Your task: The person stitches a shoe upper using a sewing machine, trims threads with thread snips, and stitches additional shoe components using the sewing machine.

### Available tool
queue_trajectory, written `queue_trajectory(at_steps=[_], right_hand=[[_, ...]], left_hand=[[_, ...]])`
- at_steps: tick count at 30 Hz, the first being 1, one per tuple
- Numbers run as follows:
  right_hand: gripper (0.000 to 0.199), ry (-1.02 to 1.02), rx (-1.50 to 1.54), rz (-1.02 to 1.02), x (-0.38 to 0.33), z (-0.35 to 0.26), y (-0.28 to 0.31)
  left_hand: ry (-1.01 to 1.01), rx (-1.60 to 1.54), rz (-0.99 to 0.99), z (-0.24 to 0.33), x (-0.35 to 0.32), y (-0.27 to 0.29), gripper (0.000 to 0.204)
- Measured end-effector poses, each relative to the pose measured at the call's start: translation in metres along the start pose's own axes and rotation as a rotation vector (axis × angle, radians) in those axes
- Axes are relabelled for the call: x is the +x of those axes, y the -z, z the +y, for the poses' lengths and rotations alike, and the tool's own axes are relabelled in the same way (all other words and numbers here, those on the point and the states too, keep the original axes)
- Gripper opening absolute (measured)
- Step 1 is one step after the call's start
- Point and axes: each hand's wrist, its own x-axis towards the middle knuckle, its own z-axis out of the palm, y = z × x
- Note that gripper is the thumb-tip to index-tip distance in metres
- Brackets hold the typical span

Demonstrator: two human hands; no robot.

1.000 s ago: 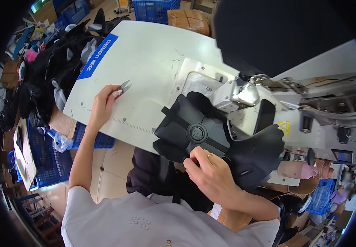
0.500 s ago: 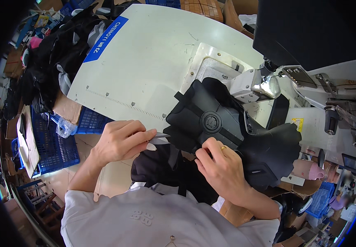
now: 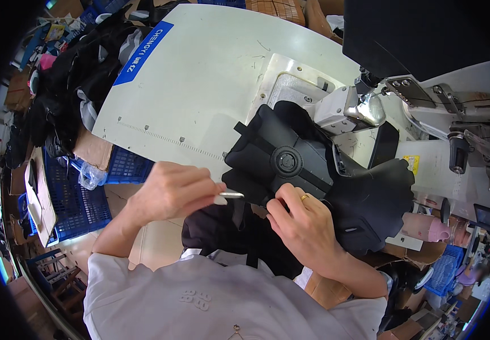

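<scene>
A black padded, moulded piece (image 3: 307,161) with a round ridged disc (image 3: 286,162) lies at the near edge of the white sewing table. My right hand (image 3: 301,224), a ring on one finger, pinches the near edge of this piece; its fingertips are partly hidden. My left hand (image 3: 180,190) is closed round small metal thread snips (image 3: 232,195), most of which the fingers cover. The narrow silver tip points right, close to the piece's lower left corner. A dark strap (image 3: 238,214) hangs from the piece between my hands.
A sewing machine's white head (image 3: 335,110) stands just beyond the piece, with a large black panel (image 3: 415,39) above right. The white table (image 3: 199,85) stretches away to the left. Blue crates (image 3: 81,198) and piled black goods (image 3: 58,107) flank it.
The snips have turned: both blades showed before, now a single thin edge shows. My left hand has shifted slightly right. The black piece has moved a little left under my right hand.
</scene>
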Motion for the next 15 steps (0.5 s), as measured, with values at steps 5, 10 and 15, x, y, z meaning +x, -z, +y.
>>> queue_trajectory(at_steps=[5, 10, 15], right_hand=[[0.010, -0.007, 0.015, 0.012, -0.002, 0.003, 0.003], [0.026, -0.056, 0.050, -0.069, -0.002, 0.002, 0.010], [0.019, -0.033, 0.066, -0.036, -0.001, 0.004, 0.009]], left_hand=[[0.174, -0.066, 0.098, 0.000, -0.009, 0.009, 0.021], [0.063, 0.010, 0.140, 0.000, -0.019, -0.010, 0.028], [0.029, 0.020, 0.221, 0.008, -0.010, -0.027, 0.029]])
